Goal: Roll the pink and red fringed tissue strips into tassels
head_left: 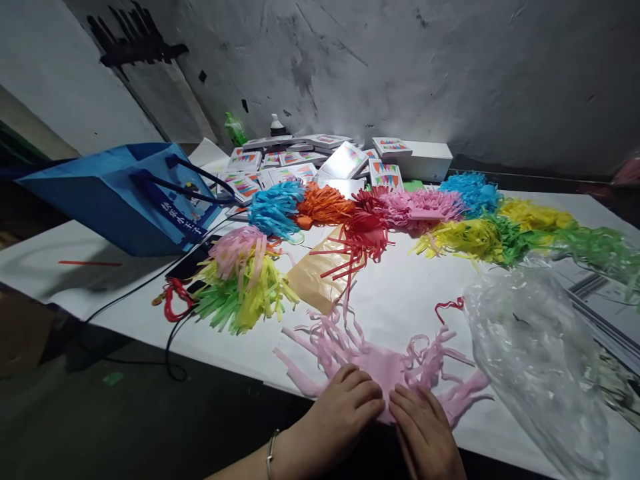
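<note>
Head-camera view: a pink fringed tissue-paper piece [380, 363] is pressed flat at the near edge of the white table [415, 300] by the left hand [345, 407] and the right hand [425, 430], both laid palm-down with fingers together, fingertips almost touching, nothing gripped. Just right of the pink piece a clear plastic bag [535, 353] is seen, while bundles of fringed paper in many colours [350, 213] are ranged beyond it, with a blue paper bag [120, 193] standing far to its left.
</note>
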Tool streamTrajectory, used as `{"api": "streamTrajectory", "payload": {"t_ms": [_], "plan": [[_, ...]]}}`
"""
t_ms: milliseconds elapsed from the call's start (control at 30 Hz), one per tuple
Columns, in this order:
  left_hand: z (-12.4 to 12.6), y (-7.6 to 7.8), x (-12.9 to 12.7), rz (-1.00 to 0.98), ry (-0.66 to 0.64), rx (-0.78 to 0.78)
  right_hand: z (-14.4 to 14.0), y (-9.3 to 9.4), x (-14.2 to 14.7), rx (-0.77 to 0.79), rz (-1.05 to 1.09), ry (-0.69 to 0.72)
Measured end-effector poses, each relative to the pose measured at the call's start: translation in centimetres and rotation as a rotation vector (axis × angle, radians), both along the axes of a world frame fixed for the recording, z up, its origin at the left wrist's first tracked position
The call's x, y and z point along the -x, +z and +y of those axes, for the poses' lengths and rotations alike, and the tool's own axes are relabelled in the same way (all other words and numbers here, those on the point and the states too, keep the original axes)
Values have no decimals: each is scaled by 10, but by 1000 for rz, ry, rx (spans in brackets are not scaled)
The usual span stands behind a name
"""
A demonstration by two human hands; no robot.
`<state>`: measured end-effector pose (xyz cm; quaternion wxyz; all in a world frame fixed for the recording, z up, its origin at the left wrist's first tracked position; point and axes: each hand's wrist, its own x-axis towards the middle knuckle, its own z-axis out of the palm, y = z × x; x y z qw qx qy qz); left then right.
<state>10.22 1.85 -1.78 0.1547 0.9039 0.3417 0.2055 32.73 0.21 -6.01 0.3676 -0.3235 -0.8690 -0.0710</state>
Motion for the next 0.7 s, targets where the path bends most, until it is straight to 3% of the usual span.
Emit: {"api": "streamTrajectory", "payload": {"t_ms": [67, 133, 367, 533, 633, 700], "plan": [[2, -18, -5, -82, 57, -57, -1, 2, -1, 41, 28, -45], [5, -23, -3, -128, 118, -60, -1, 5, 1, 88, 73, -135], [26, -3, -10, 149, 409, 101, 24, 19, 28, 188, 87, -464], [46, 0, -23, 272, 489, 124, 41, 23, 27, 180, -4, -612], [52, 0, -26, 319, 493, 140, 38, 28, 20, 101, -21, -709], [54, -1, -26, 332, 487, 148, 32, 31, 18, 7, -37, -646]]}}
